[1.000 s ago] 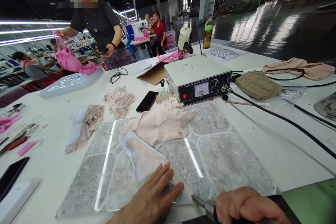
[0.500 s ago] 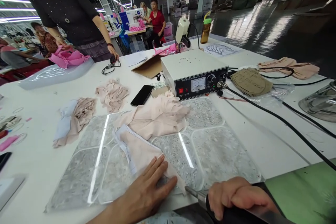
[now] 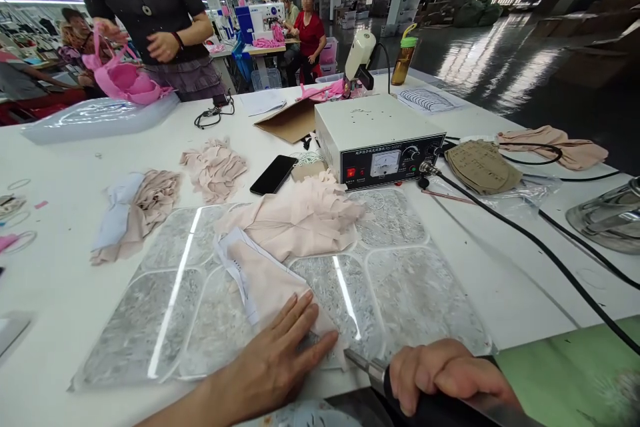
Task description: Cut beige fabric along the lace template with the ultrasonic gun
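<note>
My left hand point(image 3: 280, 347) lies flat with its fingers stretched out, pressing a beige fabric piece point(image 3: 265, 280) onto the clear-covered, stone-patterned mat. A white paper pattern point(image 3: 245, 297) with printed lines shows along the edges of that piece. My right hand point(image 3: 450, 373) is wrapped round the black handle of an ultrasonic cutter point(image 3: 365, 368). Its pointed metal tip is at the near right end of the fabric, close to my left thumb. Just beyond, a loose pile of beige fabric pieces point(image 3: 300, 217) rests on the mat point(image 3: 425, 300).
Behind the pile stands a generator box point(image 3: 380, 123) with a dial and a black cable point(image 3: 525, 227) running right. A phone point(image 3: 273, 175), more fabric bundles point(image 3: 213, 170), brown card templates point(image 3: 483, 167) and a glass jar point(image 3: 607, 217) lie around. Across the table a person holds a pink bra point(image 3: 130, 80).
The camera view has shifted slightly. Across the table, the person has raised the pink bra's strap and taken the other hand off the black cord. My hands keep nearly the same place on the fabric.
</note>
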Available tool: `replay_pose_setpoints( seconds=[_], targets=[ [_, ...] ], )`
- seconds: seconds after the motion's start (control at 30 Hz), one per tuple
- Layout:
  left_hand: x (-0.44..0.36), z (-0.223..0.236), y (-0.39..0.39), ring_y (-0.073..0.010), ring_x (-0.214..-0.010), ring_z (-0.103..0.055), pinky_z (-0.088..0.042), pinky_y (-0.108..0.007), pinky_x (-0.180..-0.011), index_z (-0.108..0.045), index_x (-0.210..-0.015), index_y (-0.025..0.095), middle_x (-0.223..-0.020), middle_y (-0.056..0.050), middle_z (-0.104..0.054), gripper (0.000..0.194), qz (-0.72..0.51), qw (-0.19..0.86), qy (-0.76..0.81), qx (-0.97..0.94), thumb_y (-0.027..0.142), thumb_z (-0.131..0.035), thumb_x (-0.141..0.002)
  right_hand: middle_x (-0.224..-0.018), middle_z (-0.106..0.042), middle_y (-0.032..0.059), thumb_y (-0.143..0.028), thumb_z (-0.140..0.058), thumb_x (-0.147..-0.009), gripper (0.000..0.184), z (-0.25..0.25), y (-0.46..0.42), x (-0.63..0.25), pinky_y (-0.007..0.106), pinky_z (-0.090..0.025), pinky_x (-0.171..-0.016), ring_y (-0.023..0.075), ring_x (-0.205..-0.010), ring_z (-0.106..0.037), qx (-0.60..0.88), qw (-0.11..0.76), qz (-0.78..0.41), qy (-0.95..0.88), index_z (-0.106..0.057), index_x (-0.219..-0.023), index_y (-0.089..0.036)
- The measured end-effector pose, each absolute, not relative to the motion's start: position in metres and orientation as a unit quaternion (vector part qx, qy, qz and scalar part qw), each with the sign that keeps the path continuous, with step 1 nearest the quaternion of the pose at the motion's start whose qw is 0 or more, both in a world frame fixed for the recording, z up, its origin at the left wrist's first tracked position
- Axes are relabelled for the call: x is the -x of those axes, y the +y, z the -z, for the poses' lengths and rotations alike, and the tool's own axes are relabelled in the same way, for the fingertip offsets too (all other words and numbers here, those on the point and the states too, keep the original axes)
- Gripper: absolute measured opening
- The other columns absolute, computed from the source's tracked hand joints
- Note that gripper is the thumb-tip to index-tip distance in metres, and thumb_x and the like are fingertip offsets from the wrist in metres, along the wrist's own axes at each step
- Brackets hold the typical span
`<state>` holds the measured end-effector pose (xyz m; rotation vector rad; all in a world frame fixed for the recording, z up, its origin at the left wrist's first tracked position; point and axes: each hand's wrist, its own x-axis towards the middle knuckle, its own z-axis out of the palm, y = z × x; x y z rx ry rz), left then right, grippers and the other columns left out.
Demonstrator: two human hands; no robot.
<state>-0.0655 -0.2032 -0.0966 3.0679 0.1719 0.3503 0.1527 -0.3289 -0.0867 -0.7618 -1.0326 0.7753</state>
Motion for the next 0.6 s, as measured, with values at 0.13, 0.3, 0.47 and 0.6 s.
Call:
replay_pose_setpoints(
  seconds=[0.13, 0.3, 0.47, 0.6],
  targets=[
    [0.0664, 0.0987, -0.2029, -0.0386, -0.139, -0.032, -0.044, -0.052, -0.104, -0.049, -0.134, 0.016, -0.137, -0.019, -0.049, 0.053, -0.123, 0.027, 0.056, -0.99, 0.008, -0.062, -0.084, -0.065, -0.059, -0.0029, -0.058, -0.066, -0.079, 0.029, 0.0884, -0.3299, -0.1561, 0.031, -0.055, -0.047, 0.0136, -0.046, -0.055, 0.363, 0.718, -0.371, -0.463, -0.057, -0.088, -0.032],
    [0.0657, 0.0992, -0.2029, -0.0395, -0.139, -0.031, -0.044, -0.054, -0.103, -0.051, -0.13, 0.016, -0.133, -0.02, -0.05, 0.051, -0.124, 0.028, 0.055, -0.99, 0.002, -0.057, -0.081, -0.061, -0.056, -0.0029, -0.063, -0.065, -0.076, 0.034, 0.09, -0.3309, -0.1561, 0.031, -0.055, -0.046, 0.0131, -0.043, -0.053, 0.376, 0.7, -0.393, -0.462, -0.057, -0.081, -0.031],
    [0.0648, 0.0984, -0.2029, -0.0396, -0.139, -0.032, -0.045, -0.055, -0.101, -0.052, -0.128, 0.015, -0.133, -0.021, -0.049, 0.049, -0.13, 0.032, 0.05, -0.99, 0.003, -0.057, -0.082, -0.06, -0.054, -0.0028, -0.062, -0.062, -0.08, 0.032, 0.0882, -0.3311, -0.1582, 0.03, -0.054, -0.044, 0.0126, -0.042, -0.052, 0.395, 0.696, -0.374, -0.468, -0.056, -0.081, -0.031],
    [0.0657, 0.0998, -0.2029, -0.0414, -0.137, -0.034, -0.045, -0.056, -0.1, -0.053, -0.128, 0.014, -0.133, -0.024, -0.048, 0.048, -0.136, 0.039, 0.047, -0.989, 0.003, -0.058, -0.081, -0.067, -0.054, -0.0024, -0.057, -0.061, -0.082, 0.027, 0.086, -0.3274, -0.1543, 0.03, -0.053, -0.042, 0.0126, -0.044, -0.053, 0.363, 0.736, -0.315, -0.476, -0.056, -0.089, -0.032]
  ],
)
